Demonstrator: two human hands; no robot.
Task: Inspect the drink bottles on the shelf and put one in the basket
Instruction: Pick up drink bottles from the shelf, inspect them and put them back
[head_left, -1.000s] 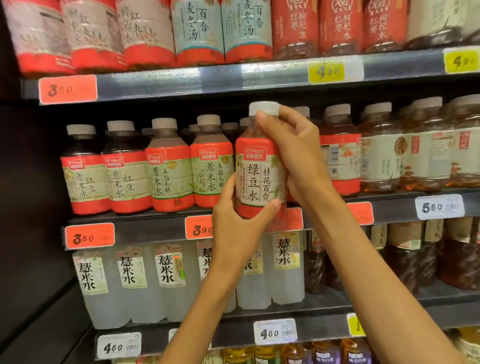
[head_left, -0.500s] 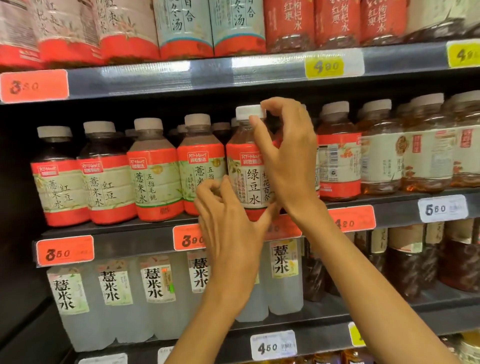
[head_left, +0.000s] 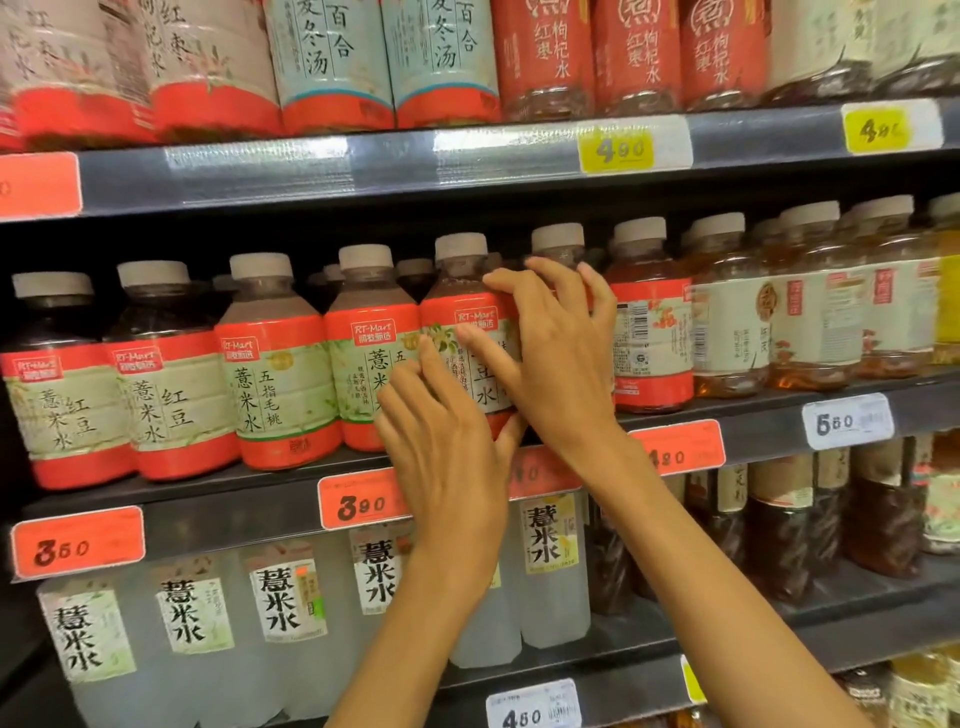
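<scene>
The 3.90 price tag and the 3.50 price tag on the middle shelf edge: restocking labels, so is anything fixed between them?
Nothing. In the head view, only the bare dark shelf edge runs between the 3.50 tag and the 3.90 tag.

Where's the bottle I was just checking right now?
In the head view the mung bean bottle stands on the middle shelf, centre, fifth from the left in the front row, behind both hands.
</scene>
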